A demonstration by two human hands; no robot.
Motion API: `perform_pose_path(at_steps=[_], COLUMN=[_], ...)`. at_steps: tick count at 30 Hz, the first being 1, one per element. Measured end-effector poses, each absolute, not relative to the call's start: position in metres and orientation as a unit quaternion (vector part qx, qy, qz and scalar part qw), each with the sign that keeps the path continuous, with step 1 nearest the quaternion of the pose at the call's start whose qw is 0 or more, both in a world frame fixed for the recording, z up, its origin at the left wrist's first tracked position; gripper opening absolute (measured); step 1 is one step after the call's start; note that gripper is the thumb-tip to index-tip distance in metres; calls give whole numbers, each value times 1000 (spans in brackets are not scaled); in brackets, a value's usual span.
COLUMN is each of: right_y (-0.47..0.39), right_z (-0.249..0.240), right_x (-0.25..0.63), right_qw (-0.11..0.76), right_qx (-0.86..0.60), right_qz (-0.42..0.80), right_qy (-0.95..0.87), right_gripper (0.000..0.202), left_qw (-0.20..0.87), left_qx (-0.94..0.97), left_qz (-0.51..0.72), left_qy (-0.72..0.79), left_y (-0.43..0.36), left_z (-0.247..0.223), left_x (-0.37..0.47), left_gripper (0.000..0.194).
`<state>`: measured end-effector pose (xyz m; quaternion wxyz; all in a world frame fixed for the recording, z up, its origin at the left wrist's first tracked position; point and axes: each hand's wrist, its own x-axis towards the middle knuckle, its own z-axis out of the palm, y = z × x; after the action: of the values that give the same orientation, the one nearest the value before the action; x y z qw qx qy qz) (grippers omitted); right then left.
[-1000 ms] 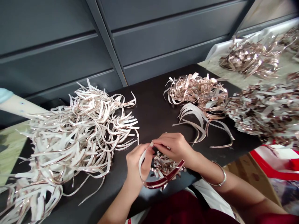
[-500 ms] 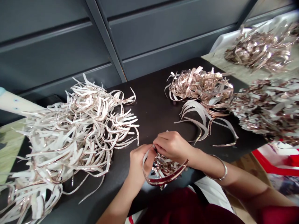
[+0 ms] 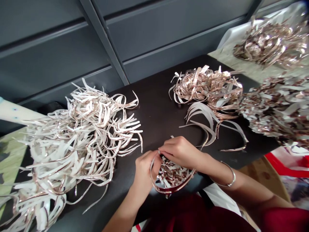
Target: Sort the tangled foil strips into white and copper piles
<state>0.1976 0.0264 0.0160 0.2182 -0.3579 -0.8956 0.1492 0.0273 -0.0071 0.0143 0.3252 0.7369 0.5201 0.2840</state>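
Note:
A curved, shiny strip (image 3: 174, 190) forms a loop low in the middle, over small crinkled rose-gold and white pieces (image 3: 170, 172). My left hand (image 3: 146, 167) pinches the strip's end at the loop's left top. Beside it, my right hand (image 3: 180, 151) has its fingers pressed together on the same spot, the fingertips of both hands almost touching. To the left spreads a large heap of white and rose-gold curled strips (image 3: 79, 135). Shiny rose-gold strips (image 3: 205, 85) lie beyond my right hand, with several loose white strips (image 3: 200, 112) nearer.
Dark panels (image 3: 169, 29) stand behind the black tabletop (image 3: 154, 106). More crinkled strips (image 3: 277, 109) are piled at the right, and another shiny heap (image 3: 267, 45) lies at the back right. A white tube with dots (image 3: 16, 111) enters at the left. Red and white material (image 3: 285, 161) shows at lower right.
The strip's loop has opened rounder, its right end now closer to my right wrist. More crinkled pieces show inside it. My hands have barely moved, and the view has shifted slightly.

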Motion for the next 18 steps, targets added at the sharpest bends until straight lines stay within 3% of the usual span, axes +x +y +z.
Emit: perform_pose_path(at_steps=[9,13,18], right_y=[27,28,30], right_z=[17,13,17], right_x=[198,196,204], right_qw=[199,232,291], right_qx=[-372,-391,-353], right_qz=[144,154,256], right_qy=[-895,-877,-852], right_gripper=[22,18,16], left_qw=[307,324,385], left_qx=[760,748,685], left_qz=[276,278,293], left_qy=[503,508,545], left_y=[-7,-8,-5], left_z=[16,13,14], left_x=[29,29,31], left_gripper=[27,30,34])
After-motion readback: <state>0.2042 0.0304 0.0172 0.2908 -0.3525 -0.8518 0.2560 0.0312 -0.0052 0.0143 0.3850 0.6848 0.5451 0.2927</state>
